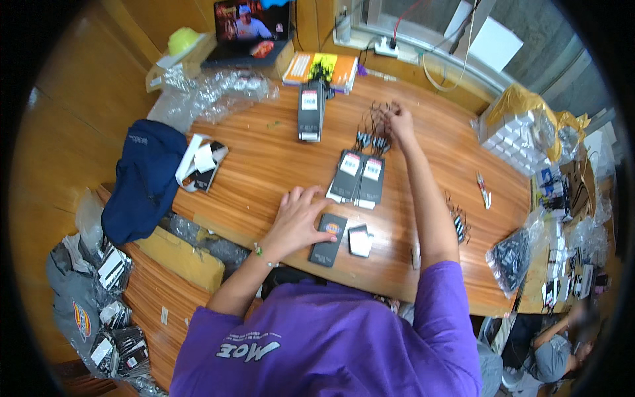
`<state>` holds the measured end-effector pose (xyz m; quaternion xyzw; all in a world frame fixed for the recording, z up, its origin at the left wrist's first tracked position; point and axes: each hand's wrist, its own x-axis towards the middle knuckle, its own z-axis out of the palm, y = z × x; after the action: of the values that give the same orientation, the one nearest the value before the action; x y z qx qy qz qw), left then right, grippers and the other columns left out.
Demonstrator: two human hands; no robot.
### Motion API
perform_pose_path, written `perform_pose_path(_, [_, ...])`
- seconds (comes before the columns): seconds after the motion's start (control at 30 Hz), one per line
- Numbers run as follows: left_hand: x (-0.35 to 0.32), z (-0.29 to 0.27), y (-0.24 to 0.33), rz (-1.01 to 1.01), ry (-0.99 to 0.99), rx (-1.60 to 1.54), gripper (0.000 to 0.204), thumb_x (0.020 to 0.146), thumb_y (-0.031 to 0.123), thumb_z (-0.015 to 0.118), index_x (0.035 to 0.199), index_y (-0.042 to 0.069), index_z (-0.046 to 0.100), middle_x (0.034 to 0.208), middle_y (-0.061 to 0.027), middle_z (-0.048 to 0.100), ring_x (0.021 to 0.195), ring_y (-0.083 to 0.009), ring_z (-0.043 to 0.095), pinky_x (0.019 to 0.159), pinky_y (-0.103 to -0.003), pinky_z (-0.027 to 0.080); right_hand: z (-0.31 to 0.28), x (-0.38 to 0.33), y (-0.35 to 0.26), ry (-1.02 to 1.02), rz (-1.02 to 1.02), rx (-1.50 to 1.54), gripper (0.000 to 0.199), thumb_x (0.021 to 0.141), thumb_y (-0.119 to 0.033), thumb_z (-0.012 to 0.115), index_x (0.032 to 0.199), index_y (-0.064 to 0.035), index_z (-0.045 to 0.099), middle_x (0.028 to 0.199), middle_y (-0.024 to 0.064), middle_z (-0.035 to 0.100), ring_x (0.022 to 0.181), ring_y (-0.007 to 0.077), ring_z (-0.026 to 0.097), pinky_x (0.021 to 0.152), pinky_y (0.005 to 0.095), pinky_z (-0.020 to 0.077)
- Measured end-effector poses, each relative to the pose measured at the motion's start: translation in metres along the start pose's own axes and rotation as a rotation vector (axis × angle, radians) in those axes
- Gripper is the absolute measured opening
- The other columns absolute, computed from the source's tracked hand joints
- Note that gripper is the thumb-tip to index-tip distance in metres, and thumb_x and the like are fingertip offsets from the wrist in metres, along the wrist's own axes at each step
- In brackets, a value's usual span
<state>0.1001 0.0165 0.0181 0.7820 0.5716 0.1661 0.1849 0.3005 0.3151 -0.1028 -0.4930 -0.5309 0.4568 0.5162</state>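
Right now, the left hand [299, 220] has its fingers spread wide, and its thumb rests on one dark gray tag [325, 249], which lies on the desk [258, 159] close to the purple shirt [331, 344]. Seen from that tag, the left hand comes in from 10 o'clock. The right hand [401, 124] is far out at 1 o'clock, with its fingers close together at some thin black strings [379, 142]. I can't tell if those fingers pinch a string. Also at 1 o'clock, but nearer, one pile [344, 181] of gray tags sits side by side with another pile [371, 189], and each has a white sticker on top. The strings spread out at their far end. At 3 o'clock, just beside the dark tag, lie some small cards [361, 243], mostly white. A thick gray stack [310, 118] is at 12 o'clock, and a laptop [251, 54] is farther off at 11 o'clock. A blue bag [144, 175] lies near 10 o'clock. Out between 2 and 3 o'clock is a small red and white tool [485, 190].
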Motion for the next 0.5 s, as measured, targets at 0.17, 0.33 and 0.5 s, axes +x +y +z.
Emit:
perform_pose_path(0.17, [-0.01,0.013,-0.007,-0.008,-0.058,0.072,0.074,0.052,0.038,0.079,0.115,0.008,0.053,0.116,-0.0058,0.048,0.104,-0.0263,0.04,0.091,-0.039,0.03,-0.022,-0.148,-0.097,-0.442,-0.243,-0.434,0.029,0.076,-0.008,0.062,0.105,-0.0022,0.058,0.074,0.0092,0.057,0.065,0.0159,0.053,0.06,0.0282,0.0449])
perform_pose_path(0.33, [-0.003,0.016,-0.016,0.02,-0.055,0.038,0.064,0.054,0.035,0.078,0.109,0.009,0.058,0.116,-0.0042,0.05,0.102,-0.025,0.041,0.089,-0.038,0.03,-0.038,-0.248,-0.115,-0.636,-0.264,-0.717,0.033,0.069,-0.025,0.071,0.095,-0.0063,0.064,0.086,0.0109,0.054,0.086,0.0274,0.053,0.075,0.0369,0.0428])
perform_pose_path(0.5, [-0.003,0.017,-0.017,0.044,-0.033,0.03,0.058,0.055,0.032,0.078,0.106,0.012,0.06,0.115,-0.0049,0.049,0.105,-0.0248,0.04,0.09,-0.039,0.03,-0.038,-0.266,-0.111,-0.592,-0.25,-0.758,0.03,0.068,-0.017,0.071,0.096,-0.009,0.065,0.088,0.0081,0.052,0.089,0.026,0.049,0.076,0.0357,0.0401])
